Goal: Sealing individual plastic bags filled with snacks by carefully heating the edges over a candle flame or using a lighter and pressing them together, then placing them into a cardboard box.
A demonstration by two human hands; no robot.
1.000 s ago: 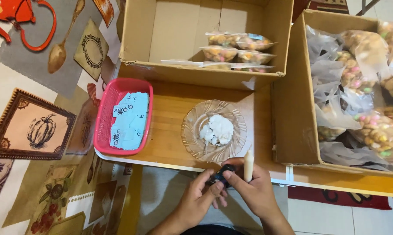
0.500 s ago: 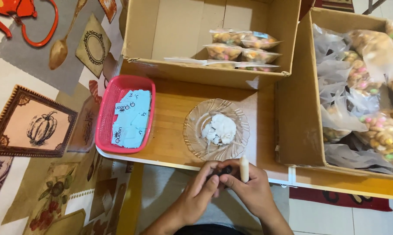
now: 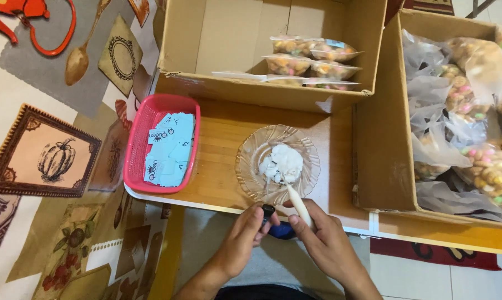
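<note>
**Stick tip in the white paste**

I am pinching a pale stick [image 3: 297,203] between the thumb and fingers of my right hand [image 3: 324,244], fingers pressed together around its lower end. Its long axis is running from my hand up and to the left, and its far tip is pointing into the white paste [image 3: 281,163] lying in the clear glass dish [image 3: 251,161]. My left hand [image 3: 244,238] is curling around a small dark object [image 3: 268,210]; its fingers are closing on it just beside the right hand, at the near edge of the wooden tabletop [image 3: 223,128]. A pink basket [image 3: 145,125] of light blue paper slips is sitting left of the dish. Two cardboard boxes [image 3: 368,144] holding bagged snacks are standing behind and to the right. A patterned cloth [image 3: 45,155] is covering the area to the left.
</note>
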